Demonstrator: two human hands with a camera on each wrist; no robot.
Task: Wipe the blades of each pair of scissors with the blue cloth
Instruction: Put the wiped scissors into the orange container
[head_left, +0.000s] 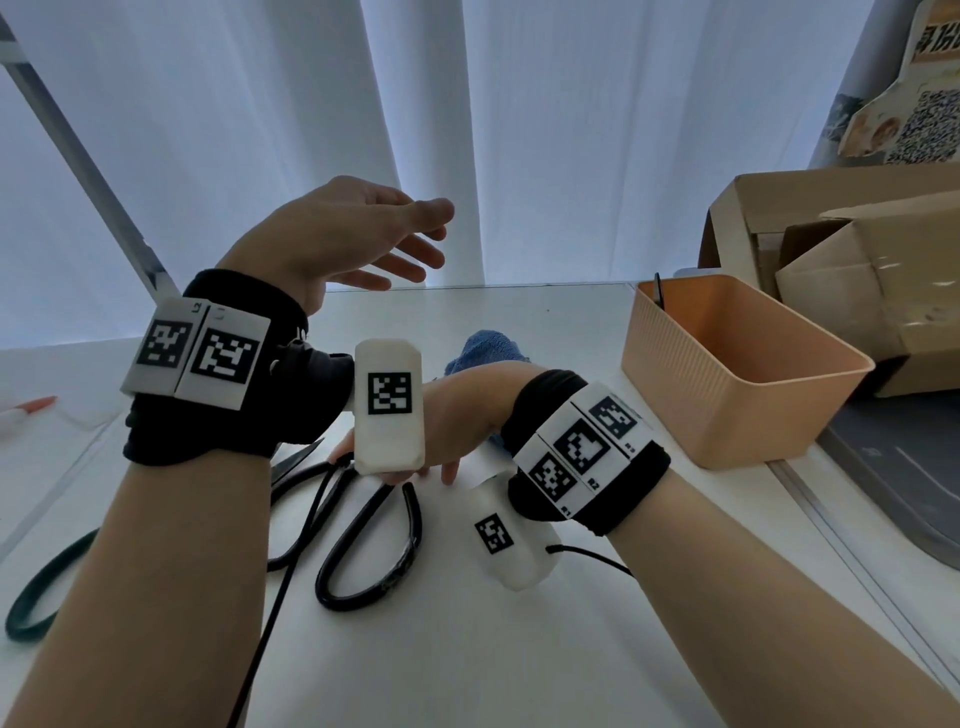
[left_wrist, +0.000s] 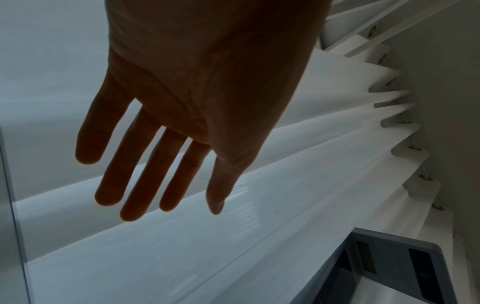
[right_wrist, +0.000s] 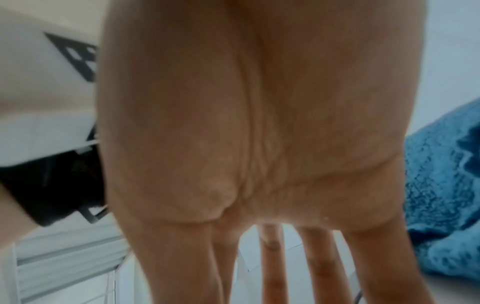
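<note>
The crumpled blue terry cloth (head_left: 488, 349) lies on the white desk (head_left: 467, 649) just beyond the right hand (head_left: 457, 410), whose straight fingers (right_wrist: 322, 267) reach down beside black-handled scissors (head_left: 353, 525), while the left hand (head_left: 337, 239) hovers, fingers spread, holding nothing.

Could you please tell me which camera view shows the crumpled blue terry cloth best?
The right wrist view shows the crumpled blue terry cloth best, large and textured at its right edge. The head view catches only a small patch behind the right hand. The left wrist view shows none of it.
</note>
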